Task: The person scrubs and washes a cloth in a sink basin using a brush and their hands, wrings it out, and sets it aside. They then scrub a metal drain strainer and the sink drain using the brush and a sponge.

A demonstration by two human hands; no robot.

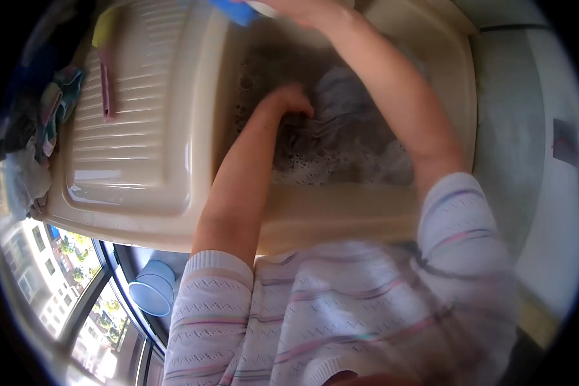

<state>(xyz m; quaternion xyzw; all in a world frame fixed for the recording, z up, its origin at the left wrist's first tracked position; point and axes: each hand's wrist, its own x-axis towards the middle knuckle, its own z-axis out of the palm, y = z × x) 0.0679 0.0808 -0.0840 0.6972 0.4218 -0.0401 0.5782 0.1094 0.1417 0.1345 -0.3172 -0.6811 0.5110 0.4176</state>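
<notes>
My left hand (291,101) is in the basin, its fingers curled at the edge of a wet grey cloth (350,96). The cloth lies bunched in murky, sudsy water (315,168). Higher up, at the top edge of the view, my right hand (305,11) is closed around a blue and white object (238,10). The frame cuts this object off, so its kind does not show. Both forearms reach over the front rim of the beige wash basin (341,215).
Left of the basin is a ribbed washboard surface (125,145), with a yellow-headed brush with a pinkish handle (107,90) on it. Crumpled cloths (32,170) hang at the far left edge. A light blue bucket (153,289) stands below, by the window.
</notes>
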